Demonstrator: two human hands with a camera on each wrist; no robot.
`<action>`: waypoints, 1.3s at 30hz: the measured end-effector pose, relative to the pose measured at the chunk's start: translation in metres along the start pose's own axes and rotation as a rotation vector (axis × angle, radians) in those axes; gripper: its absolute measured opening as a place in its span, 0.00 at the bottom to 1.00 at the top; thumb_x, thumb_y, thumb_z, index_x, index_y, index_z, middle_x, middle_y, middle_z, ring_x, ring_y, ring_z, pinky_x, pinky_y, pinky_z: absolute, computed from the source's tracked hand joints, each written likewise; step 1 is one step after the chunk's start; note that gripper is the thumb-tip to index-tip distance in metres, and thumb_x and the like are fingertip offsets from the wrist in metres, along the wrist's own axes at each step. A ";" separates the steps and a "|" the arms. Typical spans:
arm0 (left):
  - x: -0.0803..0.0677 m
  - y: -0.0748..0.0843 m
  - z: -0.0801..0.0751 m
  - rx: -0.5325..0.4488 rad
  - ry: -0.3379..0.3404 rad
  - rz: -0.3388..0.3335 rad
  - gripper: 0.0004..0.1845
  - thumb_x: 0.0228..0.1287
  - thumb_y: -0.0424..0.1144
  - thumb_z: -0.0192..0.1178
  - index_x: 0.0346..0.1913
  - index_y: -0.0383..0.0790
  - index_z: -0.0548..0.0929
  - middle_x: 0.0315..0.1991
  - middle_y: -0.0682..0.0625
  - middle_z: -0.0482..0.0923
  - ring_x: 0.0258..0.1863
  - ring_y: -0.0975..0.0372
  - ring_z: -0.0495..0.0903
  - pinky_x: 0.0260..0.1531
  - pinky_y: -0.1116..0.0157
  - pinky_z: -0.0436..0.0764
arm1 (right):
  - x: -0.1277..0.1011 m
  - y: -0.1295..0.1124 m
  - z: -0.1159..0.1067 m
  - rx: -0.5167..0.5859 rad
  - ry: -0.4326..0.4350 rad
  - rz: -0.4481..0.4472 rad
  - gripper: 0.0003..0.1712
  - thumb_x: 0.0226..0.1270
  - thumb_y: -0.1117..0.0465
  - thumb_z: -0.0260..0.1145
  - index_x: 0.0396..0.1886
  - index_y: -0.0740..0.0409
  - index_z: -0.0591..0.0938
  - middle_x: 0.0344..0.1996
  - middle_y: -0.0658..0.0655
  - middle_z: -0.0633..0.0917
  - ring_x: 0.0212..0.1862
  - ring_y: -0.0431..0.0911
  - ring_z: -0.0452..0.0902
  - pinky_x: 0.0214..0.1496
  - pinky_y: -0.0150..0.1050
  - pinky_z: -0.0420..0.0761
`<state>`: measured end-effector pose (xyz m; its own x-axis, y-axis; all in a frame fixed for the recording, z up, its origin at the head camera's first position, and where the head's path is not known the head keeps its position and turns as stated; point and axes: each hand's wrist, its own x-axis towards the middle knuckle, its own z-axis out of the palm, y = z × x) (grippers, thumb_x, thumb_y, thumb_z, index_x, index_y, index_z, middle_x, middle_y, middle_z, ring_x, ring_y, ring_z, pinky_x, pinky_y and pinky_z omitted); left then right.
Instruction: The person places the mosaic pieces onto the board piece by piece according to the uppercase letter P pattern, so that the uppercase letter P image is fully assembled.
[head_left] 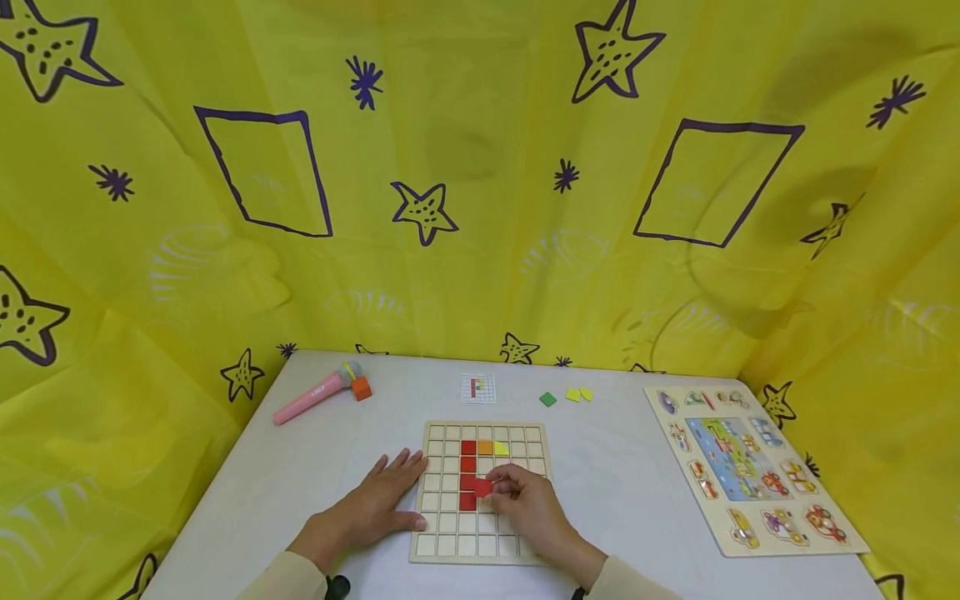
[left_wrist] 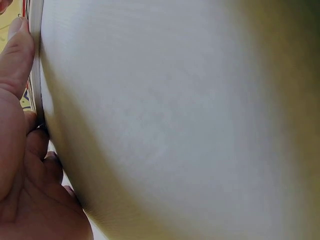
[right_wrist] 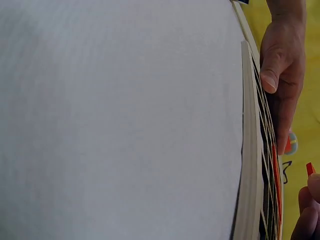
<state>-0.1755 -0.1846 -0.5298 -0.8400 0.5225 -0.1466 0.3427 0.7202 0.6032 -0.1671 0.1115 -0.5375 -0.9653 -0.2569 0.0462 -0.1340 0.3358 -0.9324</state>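
A wooden grid board [head_left: 517, 433] lies on the white table [head_left: 615, 475] in the head view. It holds a column of red tiles [head_left: 468, 465], an orange tile [head_left: 485, 447] and a yellow tile [head_left: 501, 448]. My right hand [head_left: 525, 500] pinches a red tile [head_left: 482, 487] just above the board's middle. My left hand [head_left: 378, 500] lies flat with straight fingers against the board's left edge. The right wrist view shows the board's edge [right_wrist: 250, 150], the left hand [right_wrist: 280, 65] and the red tile's tip [right_wrist: 310, 168].
A small pattern card [head_left: 477, 388] lies beyond the board. A green tile [head_left: 548, 399] and two yellow tiles [head_left: 578, 394] lie at the back. A pink toy microphone [head_left: 311, 395] and an orange block [head_left: 362, 388] sit back left. A picture puzzle board [head_left: 750, 467] lies right.
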 end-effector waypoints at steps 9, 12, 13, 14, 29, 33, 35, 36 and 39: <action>0.001 -0.001 0.000 0.004 0.006 0.010 0.53 0.64 0.60 0.70 0.82 0.35 0.60 0.84 0.40 0.57 0.85 0.43 0.48 0.83 0.37 0.42 | -0.008 -0.002 0.013 -0.078 -0.046 -0.024 0.11 0.62 0.67 0.78 0.43 0.57 0.88 0.33 0.47 0.84 0.36 0.34 0.76 0.37 0.26 0.80; 0.000 -0.001 0.000 0.005 0.011 0.013 0.53 0.64 0.60 0.70 0.82 0.34 0.60 0.84 0.40 0.57 0.85 0.43 0.49 0.83 0.37 0.42 | -0.010 -0.001 0.017 -0.136 -0.049 -0.047 0.11 0.60 0.66 0.79 0.42 0.55 0.89 0.32 0.44 0.84 0.37 0.32 0.75 0.38 0.26 0.79; 0.000 0.000 0.000 0.005 0.010 0.012 0.53 0.64 0.60 0.70 0.82 0.34 0.60 0.84 0.40 0.57 0.85 0.43 0.49 0.83 0.37 0.42 | -0.010 -0.001 0.018 -0.156 -0.047 -0.057 0.11 0.60 0.66 0.79 0.42 0.54 0.89 0.31 0.43 0.84 0.37 0.32 0.74 0.39 0.26 0.79; 0.000 0.000 0.000 0.007 0.009 0.011 0.53 0.64 0.60 0.70 0.82 0.35 0.60 0.84 0.40 0.57 0.85 0.43 0.49 0.83 0.37 0.42 | -0.011 -0.001 0.019 -0.171 -0.043 -0.069 0.11 0.59 0.66 0.79 0.41 0.53 0.89 0.31 0.42 0.84 0.38 0.32 0.75 0.39 0.27 0.78; 0.000 -0.001 0.000 0.011 0.016 0.021 0.54 0.64 0.61 0.70 0.82 0.34 0.60 0.84 0.39 0.57 0.85 0.41 0.49 0.82 0.36 0.42 | -0.013 -0.001 0.021 -0.307 -0.042 -0.163 0.12 0.55 0.63 0.83 0.38 0.48 0.91 0.32 0.39 0.86 0.41 0.33 0.74 0.46 0.36 0.71; 0.000 -0.001 0.000 0.010 0.015 0.015 0.54 0.63 0.61 0.70 0.82 0.35 0.60 0.84 0.40 0.57 0.85 0.42 0.49 0.82 0.36 0.42 | -0.013 -0.002 0.021 -0.327 -0.051 -0.159 0.12 0.54 0.63 0.83 0.38 0.47 0.91 0.32 0.38 0.86 0.41 0.33 0.73 0.48 0.39 0.70; 0.000 -0.001 0.000 0.009 0.015 0.015 0.54 0.63 0.61 0.70 0.82 0.35 0.60 0.84 0.40 0.57 0.85 0.42 0.49 0.82 0.36 0.42 | -0.013 -0.002 0.021 -0.335 -0.054 -0.156 0.12 0.54 0.63 0.83 0.38 0.47 0.91 0.32 0.38 0.86 0.41 0.33 0.73 0.49 0.40 0.70; 0.000 -0.001 0.000 0.010 0.015 0.015 0.54 0.63 0.61 0.70 0.82 0.35 0.60 0.84 0.40 0.57 0.85 0.42 0.49 0.82 0.36 0.42 | -0.013 -0.002 0.021 -0.340 -0.055 -0.154 0.12 0.54 0.63 0.83 0.38 0.47 0.91 0.32 0.38 0.86 0.41 0.32 0.73 0.50 0.42 0.70; 0.001 -0.001 0.000 0.009 0.015 0.013 0.54 0.63 0.61 0.71 0.82 0.35 0.61 0.84 0.40 0.57 0.85 0.42 0.49 0.82 0.36 0.42 | -0.013 -0.003 0.021 -0.347 -0.060 -0.149 0.12 0.54 0.63 0.83 0.38 0.47 0.91 0.32 0.38 0.86 0.41 0.32 0.73 0.51 0.44 0.70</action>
<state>-0.1762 -0.1848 -0.5308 -0.8415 0.5253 -0.1267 0.3577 0.7173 0.5979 -0.1495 0.0951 -0.5432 -0.9160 -0.3753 0.1416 -0.3498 0.5749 -0.7397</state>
